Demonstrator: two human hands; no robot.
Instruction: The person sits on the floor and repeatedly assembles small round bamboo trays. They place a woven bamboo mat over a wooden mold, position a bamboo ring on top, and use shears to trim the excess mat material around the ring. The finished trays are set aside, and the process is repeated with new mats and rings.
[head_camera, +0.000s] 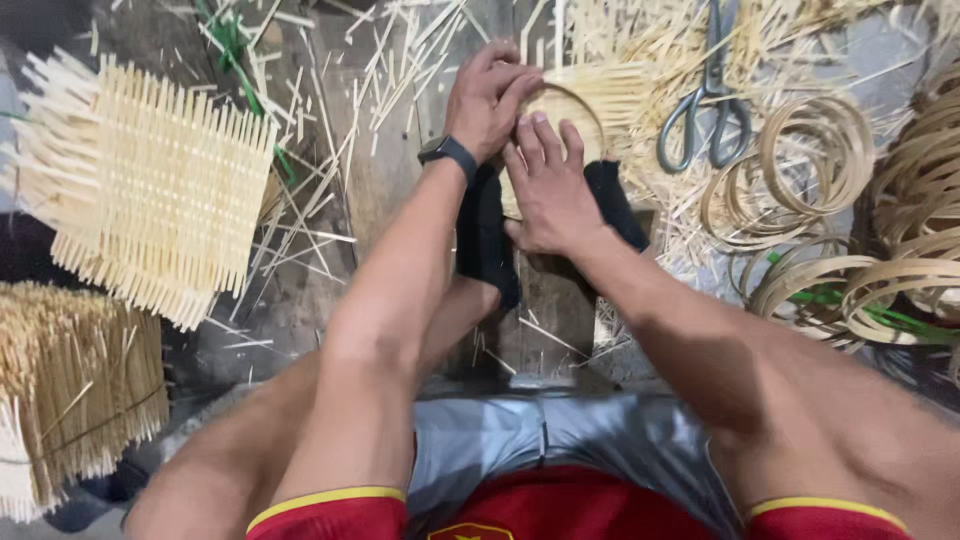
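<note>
My left hand (487, 97), with a dark watch on its wrist, grips the top edge of a small woven bamboo mat (600, 95) where a thin bamboo hoop (573, 100) lies on it. My right hand (547, 190) presses flat on the same piece from below, fingers spread against the hoop's lower curve. The piece rests over my black-socked feet (487, 240) on the ground. Much of the hoop and mat is hidden under both hands.
A large woven bamboo mat (150, 190) lies at left, above a bundle of bamboo sticks (70, 390). Scissors (705, 115) lie right of the hands. Several coiled bamboo hoops (815, 160) pile at right. Loose bamboo slivers (340, 110) litter the ground.
</note>
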